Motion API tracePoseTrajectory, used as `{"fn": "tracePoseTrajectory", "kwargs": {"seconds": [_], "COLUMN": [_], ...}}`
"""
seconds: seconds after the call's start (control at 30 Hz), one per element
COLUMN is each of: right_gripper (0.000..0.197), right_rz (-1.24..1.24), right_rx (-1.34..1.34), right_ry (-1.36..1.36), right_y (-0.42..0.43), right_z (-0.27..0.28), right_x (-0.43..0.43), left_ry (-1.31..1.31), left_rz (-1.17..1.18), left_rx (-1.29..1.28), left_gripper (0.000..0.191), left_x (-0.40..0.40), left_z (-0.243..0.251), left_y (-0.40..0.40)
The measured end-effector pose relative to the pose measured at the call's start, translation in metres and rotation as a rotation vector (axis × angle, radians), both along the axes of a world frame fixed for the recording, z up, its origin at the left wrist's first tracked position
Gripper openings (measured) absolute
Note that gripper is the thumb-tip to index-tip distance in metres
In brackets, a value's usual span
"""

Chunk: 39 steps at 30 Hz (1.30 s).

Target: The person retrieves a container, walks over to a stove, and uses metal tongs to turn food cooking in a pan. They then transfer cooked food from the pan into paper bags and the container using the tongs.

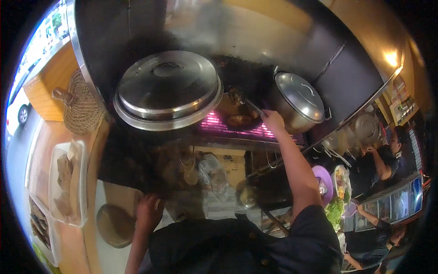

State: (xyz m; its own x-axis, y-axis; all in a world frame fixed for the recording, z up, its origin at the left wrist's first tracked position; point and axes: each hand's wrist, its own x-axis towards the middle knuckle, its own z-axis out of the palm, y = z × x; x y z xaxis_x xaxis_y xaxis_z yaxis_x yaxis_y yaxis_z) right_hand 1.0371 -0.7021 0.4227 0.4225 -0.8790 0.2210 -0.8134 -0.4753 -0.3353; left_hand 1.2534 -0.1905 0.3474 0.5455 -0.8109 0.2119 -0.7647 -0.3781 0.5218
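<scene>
My right hand (pixel 273 120) is shut on the handle of a metal utensil (pixel 254 109), apparently tongs. Its far end touches browned food, likely meat (pixel 239 116), on a dark pan or grate over the glowing grill (pixel 212 120). To the left sits a wide steel pot with a domed lid (pixel 167 85). A second lidded pot (pixel 299 97) stands to the right of the food. Low in front of my body, my left hand (pixel 149 209) is beside the dark front of the stove. Its fingers are in shadow, and I cannot tell whether they hold anything.
On the wooden ledge at left are a woven mat (pixel 82 102) and a plastic tub (pixel 68 181). A clear plastic bag (pixel 214 174) lies below the grill. At right are a purple plate (pixel 323 183), leafy greens (pixel 333 212) and people (pixel 379 164) at work.
</scene>
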Motion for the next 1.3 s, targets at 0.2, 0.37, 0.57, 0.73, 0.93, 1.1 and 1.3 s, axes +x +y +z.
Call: {"fn": "tracePoseTrajectory", "kwargs": {"seconds": [0.2,0.37,0.57,0.73,0.93,1.1,1.3], "right_gripper": [0.044,0.040,0.040,0.040,0.036,0.035,0.033], "right_rz": [0.018,-0.002,0.059,0.114,0.057,0.086,0.073], "right_rx": [0.169,0.033,0.107,0.204,0.174,0.220,0.298], "right_ry": [-0.059,-0.051,-0.019,0.110,0.165,0.028,-0.404], "right_y": [0.005,0.023,0.017,0.020,0.027,0.017,-0.008], "right_z": [0.002,-0.002,-0.013,-0.002,-0.003,-0.005,-0.031], "right_x": [-0.026,-0.022,-0.033,-0.026,-0.014,-0.023,-0.062], "left_ry": [-0.018,0.000,0.059,0.083,0.069,0.096,0.149], "left_rz": [-0.034,-0.071,-0.066,-0.055,-0.017,0.003,0.019], "left_rx": [0.010,-0.071,-0.046,-0.023,0.000,0.014,0.030], "left_gripper": [0.021,0.018,0.018,0.021,0.021,0.019,0.018], "left_x": [-0.012,-0.024,-0.042,-0.043,-0.042,-0.030,-0.024], "left_z": [0.007,-0.003,0.003,0.004,-0.002,-0.019,-0.012], "left_y": [-0.004,-0.001,0.001,0.010,0.015,0.022,0.016]}}
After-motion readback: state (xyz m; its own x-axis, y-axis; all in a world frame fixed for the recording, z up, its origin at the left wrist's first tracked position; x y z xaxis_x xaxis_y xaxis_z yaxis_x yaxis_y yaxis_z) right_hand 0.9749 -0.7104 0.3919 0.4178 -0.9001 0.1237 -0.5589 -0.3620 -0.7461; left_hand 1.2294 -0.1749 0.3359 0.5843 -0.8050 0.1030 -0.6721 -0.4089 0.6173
